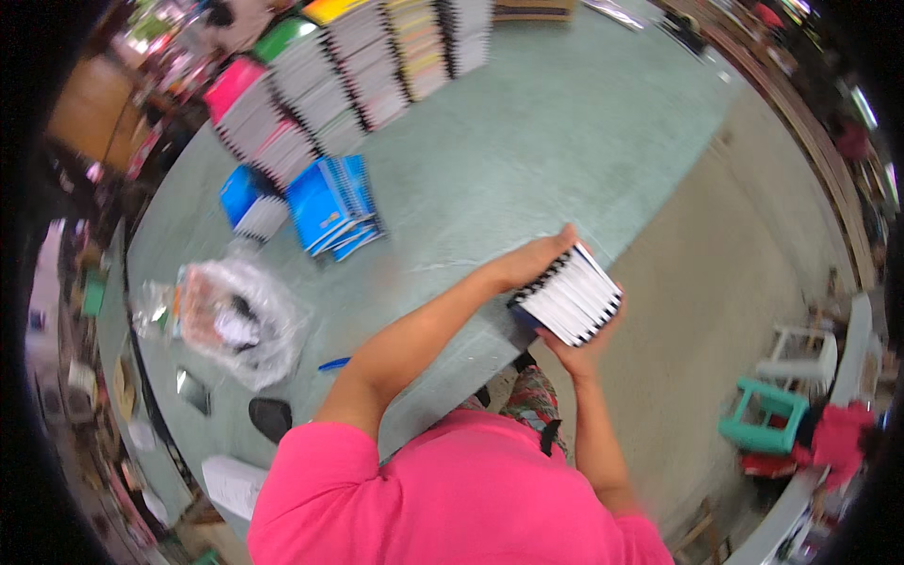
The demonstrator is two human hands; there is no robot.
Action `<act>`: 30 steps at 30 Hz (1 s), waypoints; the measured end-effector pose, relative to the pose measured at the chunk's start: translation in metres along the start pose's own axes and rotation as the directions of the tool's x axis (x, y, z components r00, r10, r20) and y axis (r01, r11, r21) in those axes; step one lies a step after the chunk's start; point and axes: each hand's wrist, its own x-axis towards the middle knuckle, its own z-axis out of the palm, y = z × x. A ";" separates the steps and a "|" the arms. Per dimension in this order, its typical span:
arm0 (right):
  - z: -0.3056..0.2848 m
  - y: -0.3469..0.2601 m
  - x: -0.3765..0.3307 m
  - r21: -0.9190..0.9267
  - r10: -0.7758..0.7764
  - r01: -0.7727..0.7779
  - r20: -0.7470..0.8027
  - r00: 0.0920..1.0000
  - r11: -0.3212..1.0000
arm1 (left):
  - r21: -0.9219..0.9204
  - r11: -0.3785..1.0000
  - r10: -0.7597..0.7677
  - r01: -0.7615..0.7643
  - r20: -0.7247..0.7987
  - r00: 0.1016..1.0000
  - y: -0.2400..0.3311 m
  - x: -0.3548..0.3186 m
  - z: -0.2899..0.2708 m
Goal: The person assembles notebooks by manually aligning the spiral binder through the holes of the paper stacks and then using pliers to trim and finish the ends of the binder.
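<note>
Between my two hands is a stack of spiral-bound notebooks (570, 297), past the table's near right corner. Its white page edges face up, and black binding coils show along two sides. My left hand (544, 259) grips the far left side. My right hand (586, 354) supports the near right side, with its fingers wrapped round the edge. Farther left on the green-grey table (527, 141) lies a loose pile of blue spiral notebooks (325, 209). A smaller blue notebook stack (254, 207) sits beside it.
Tall notebook stacks (363, 80) line the far left edge. A clear plastic bag (240, 320), a blue pen (333, 363), a black rounded object (270, 419) and papers (234, 482) lie at left. On the floor at right are a green stool (763, 414), a white stool (800, 356) and a person (843, 441).
</note>
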 end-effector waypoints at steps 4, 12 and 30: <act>-0.003 -0.003 0.000 -0.007 -0.004 0.004 0.050 0.999 1.000 | 0.839 0.545 0.471 0.006 -0.312 0.825 0.026 -0.057 -0.039; -0.009 -0.003 0.005 -0.024 -0.021 0.023 0.087 0.996 0.999 | 0.413 0.556 0.556 0.721 -0.830 0.047 0.020 -0.228 -0.187; -0.016 -0.023 0.020 0.025 -0.058 0.055 0.172 0.983 0.998 | 0.041 0.971 0.234 -0.235 -0.353 0.906 0.007 0.009 -0.065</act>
